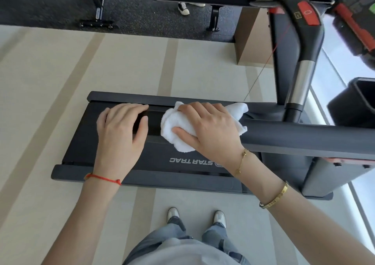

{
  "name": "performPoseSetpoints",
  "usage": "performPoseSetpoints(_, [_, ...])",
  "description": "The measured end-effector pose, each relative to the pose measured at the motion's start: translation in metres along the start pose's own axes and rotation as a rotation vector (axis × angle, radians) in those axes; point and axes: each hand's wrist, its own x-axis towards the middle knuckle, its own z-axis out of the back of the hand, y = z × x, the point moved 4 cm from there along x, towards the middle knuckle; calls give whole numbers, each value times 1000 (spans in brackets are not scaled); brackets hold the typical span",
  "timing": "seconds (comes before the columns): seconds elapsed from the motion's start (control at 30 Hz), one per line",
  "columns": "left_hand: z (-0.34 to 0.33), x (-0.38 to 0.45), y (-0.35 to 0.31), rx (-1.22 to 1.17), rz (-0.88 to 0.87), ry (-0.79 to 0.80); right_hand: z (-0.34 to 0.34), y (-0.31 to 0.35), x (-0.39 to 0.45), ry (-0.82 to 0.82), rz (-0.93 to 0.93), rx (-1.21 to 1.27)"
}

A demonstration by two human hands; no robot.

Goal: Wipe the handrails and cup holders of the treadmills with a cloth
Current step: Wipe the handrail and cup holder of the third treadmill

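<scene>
The near dark grey handrail (304, 137) of the treadmill runs from the right edge toward the centre. My right hand (211, 129) grips a white cloth (174, 122) that is bunched around this rail, fingers over the top and thumb underneath. My left hand (121, 131) is just left of the cloth, and its fingers and thumb curl round the rail's dark end. A black open bin (357, 102) that looks like a cup holder sits at the right, apart from both hands. The far handrail (300, 47) with a red button rises at the upper right.
The treadmill deck (190, 161) marked STAR TRAC lies below the hands on a beige striped floor. The console (357, 11) is at the top right. A bench frame (99, 7) and another person's shoe (183, 8) are on dark flooring beyond. My feet (172, 214) stand beside the deck.
</scene>
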Motion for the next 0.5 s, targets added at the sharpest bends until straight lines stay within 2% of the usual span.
performPoseSetpoints(0.17, [17,-2,36,-68,20,13,-9,42,32,-18,40,71])
performPoseSetpoints(0.33, [24,-7,62,-168,100,9,-19,81,61,85,119,66])
performPoseSetpoints(0.5, [26,-8,63,-193,94,27,-14,65,33,32,196,-3])
